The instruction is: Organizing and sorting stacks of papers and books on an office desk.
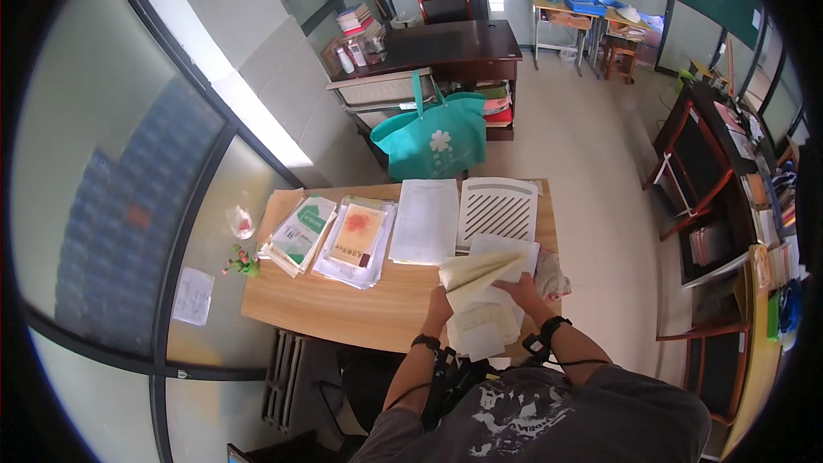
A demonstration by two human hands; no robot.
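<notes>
Several yellowish sheets of paper (479,273) are curled over between my hands, above the right front part of the wooden desk (360,315). My left hand (440,306) grips their left side, with its fingers partly hidden by the paper. On the right, my right hand (522,292) holds the sheets by their edge. Below the curl, closer to my body, hang or lie more papers (485,328) with a small white sheet in front. A white sheet (514,245) lies just beyond, partly under the curled paper.
A white slotted plastic stand (498,209), a stack of white paper (423,222), a book (358,235) on papers and a pile of booklets (302,231) line the desk's back. Crumpled cloth (551,276) sits at the right edge. A teal bag (434,138) stands behind the desk.
</notes>
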